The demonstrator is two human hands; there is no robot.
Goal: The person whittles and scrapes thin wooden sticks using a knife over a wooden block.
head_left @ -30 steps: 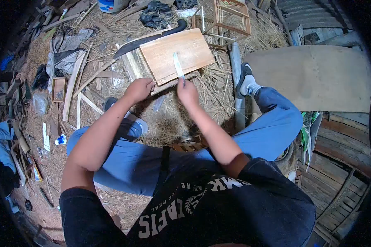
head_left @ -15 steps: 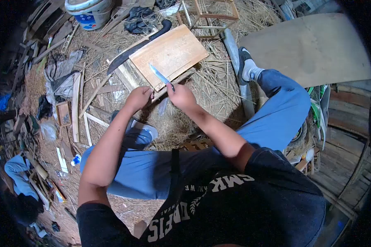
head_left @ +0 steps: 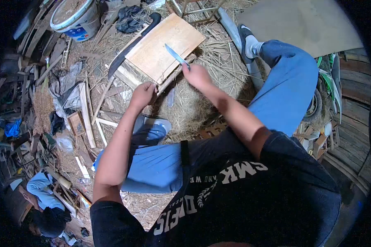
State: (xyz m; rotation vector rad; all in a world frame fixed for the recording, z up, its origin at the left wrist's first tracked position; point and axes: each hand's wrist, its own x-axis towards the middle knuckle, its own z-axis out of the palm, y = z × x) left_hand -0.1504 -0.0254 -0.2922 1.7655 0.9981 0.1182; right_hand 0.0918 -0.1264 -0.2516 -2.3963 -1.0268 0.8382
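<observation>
Between 10 and 11 o'clock, bucket (head_left: 82, 32), brown matter inside. Bag (head_left: 130, 19) at 11. Machete (head_left: 130, 50) along upper-left side of board (head_left: 165, 47). Box (head_left: 76, 124) at 9. Left hand (head_left: 143, 95) by board's near corner, fingers pinched, item unclear. Right hand (head_left: 198, 76) closed round handle of knife (head_left: 175, 54), blade over board.

Cool white light falls brightest on the pale board (head_left: 165, 47), its source out of view. Dark shadows cross the straw (head_left: 185, 107) nearby. The centre looks fairly sharp; the wide view bends and softens toward black, rounded edges.
</observation>
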